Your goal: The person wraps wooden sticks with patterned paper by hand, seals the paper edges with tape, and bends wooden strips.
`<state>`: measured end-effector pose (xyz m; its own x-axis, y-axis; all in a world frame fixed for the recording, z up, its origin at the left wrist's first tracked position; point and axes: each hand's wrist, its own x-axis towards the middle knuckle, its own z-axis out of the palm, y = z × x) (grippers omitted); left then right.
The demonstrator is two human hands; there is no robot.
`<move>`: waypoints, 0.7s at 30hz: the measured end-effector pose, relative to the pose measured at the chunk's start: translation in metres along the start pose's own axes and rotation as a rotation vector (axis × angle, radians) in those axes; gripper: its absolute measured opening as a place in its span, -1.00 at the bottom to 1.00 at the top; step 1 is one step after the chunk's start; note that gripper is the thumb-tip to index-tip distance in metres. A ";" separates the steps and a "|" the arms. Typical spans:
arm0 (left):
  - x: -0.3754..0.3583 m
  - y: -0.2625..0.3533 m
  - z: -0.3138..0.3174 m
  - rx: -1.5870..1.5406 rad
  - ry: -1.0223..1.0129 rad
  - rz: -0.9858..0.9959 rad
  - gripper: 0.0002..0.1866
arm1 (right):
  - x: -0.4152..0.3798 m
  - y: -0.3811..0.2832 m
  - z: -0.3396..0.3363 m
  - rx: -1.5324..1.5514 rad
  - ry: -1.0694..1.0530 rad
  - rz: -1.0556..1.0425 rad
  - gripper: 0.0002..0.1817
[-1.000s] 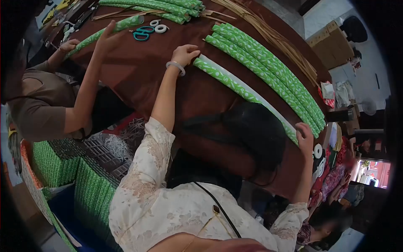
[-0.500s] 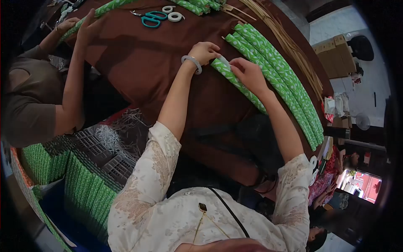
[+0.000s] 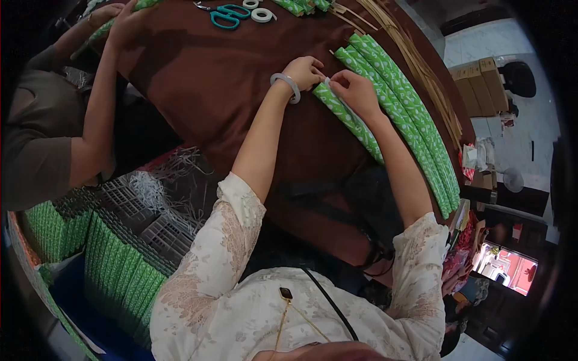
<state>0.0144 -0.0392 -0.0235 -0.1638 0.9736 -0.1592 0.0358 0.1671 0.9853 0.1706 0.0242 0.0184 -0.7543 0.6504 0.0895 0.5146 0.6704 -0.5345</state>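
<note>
A green patterned paper roll [image 3: 359, 131] with white print lies on the brown tablecloth in front of me, a pale line running along its length. At its far end, my left hand [image 3: 303, 73], with a pale bangle at the wrist, has its fingertips drawn together; what they hold is hidden. Close beside it, the thumb and fingers of my right hand [image 3: 356, 93] pinch a small white strip [image 3: 327, 82] at that end. Several finished-looking green rolls [image 3: 403, 102] lie side by side just right of my right hand.
Teal-handled scissors [image 3: 229, 16] and a white tape roll [image 3: 262, 15] lie at the back. Thin wooden sticks [image 3: 415, 57] line the right edge. Another person's hand [image 3: 124, 24] works with green paper at left. Below stand stacked green pieces [image 3: 123, 256] and a grey crate [image 3: 170, 236].
The flat white piece seen at the roll's far end is now a small strip at my fingertips. My hands have come closer together, and the view has shifted slightly.
</note>
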 end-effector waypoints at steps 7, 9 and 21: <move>0.000 0.000 0.001 0.009 0.007 -0.007 -0.66 | 0.006 -0.004 0.009 -0.066 0.040 0.011 -0.81; 0.000 -0.001 0.000 0.005 0.001 -0.003 -0.66 | 0.007 -0.005 0.008 -0.073 0.046 0.000 -0.79; -0.001 0.000 0.000 -0.045 -0.004 -0.010 -0.66 | 0.009 -0.003 0.007 -0.097 0.017 0.063 -0.77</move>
<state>0.0147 -0.0398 -0.0235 -0.1603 0.9724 -0.1695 -0.0105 0.1700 0.9854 0.1592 0.0258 0.0145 -0.7128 0.6976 0.0729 0.5981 0.6589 -0.4562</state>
